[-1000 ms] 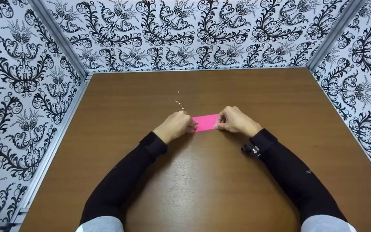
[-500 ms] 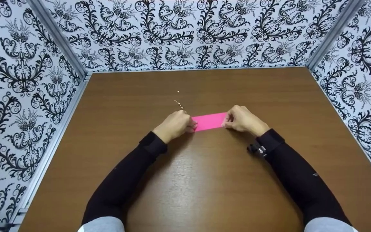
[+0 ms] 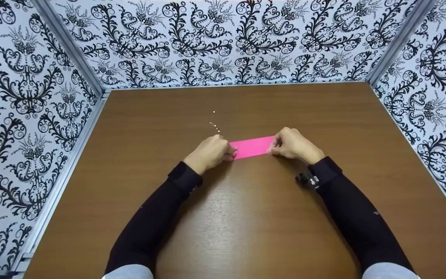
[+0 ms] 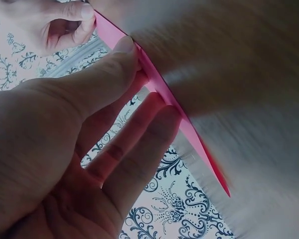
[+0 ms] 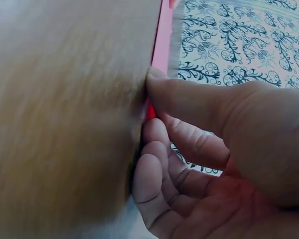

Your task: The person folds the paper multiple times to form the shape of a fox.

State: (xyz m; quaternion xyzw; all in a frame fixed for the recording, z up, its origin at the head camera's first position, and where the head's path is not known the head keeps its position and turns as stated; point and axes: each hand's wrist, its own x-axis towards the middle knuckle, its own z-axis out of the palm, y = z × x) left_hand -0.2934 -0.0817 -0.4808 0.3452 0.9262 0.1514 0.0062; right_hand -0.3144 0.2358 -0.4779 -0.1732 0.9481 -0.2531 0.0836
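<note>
A bright pink strip of paper (image 3: 253,147) stretches between both hands, low over the brown table. My left hand (image 3: 212,153) pinches it between thumb and fingers. In the left wrist view the strip (image 4: 199,144) runs on past the fingers of that left hand (image 4: 99,134). Its other end is in the grip of my right hand (image 3: 294,144). Seen from the right wrist, the thumb and index finger of the right hand (image 5: 189,144) pinch the strip (image 5: 162,45) near its end, the other fingers curled below.
Small pale specks (image 3: 215,126) lie on the wooden table (image 3: 223,232) beyond the left hand. Walls (image 3: 207,38) with a black-and-white scroll pattern close in the back and both sides. A small black device (image 3: 306,180) hangs at the right wrist.
My right hand has slid to the right, and more of the pink paper strip shows between the hands. The left hand has kept its place and its pinch.
</note>
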